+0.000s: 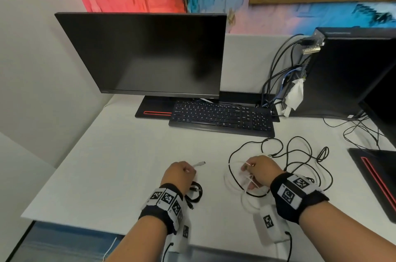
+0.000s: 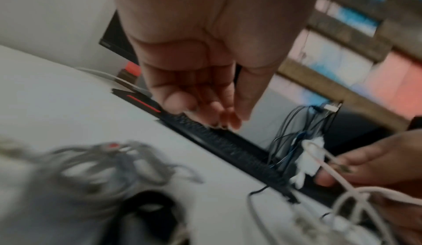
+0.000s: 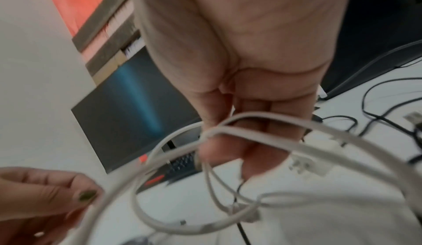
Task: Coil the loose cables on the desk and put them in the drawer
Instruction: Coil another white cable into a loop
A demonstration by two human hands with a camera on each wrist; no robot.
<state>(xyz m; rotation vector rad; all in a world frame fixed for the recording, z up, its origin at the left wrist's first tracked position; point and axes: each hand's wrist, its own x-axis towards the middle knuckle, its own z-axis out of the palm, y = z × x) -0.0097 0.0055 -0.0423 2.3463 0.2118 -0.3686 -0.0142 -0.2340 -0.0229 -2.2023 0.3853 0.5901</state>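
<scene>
Right, coiling white cable (image 1: 234, 182) at near desk (image 1: 107, 165) edge: right hand (image 1: 260, 170) curled round the loops, left hand (image 1: 179, 172) pinching the plug end. Feed even turns, avoid snagging loose black cable (image 1: 300, 154) beyond. Drawer not visible.

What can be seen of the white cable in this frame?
The white cable is thin, smooth and plastic-looking, part-gathered into loose loops in front of the keyboard. The right hand grips the loops, which overlap a loose black cable. The left hand pinches its free end, with the white plug poking out above the desk.
</scene>
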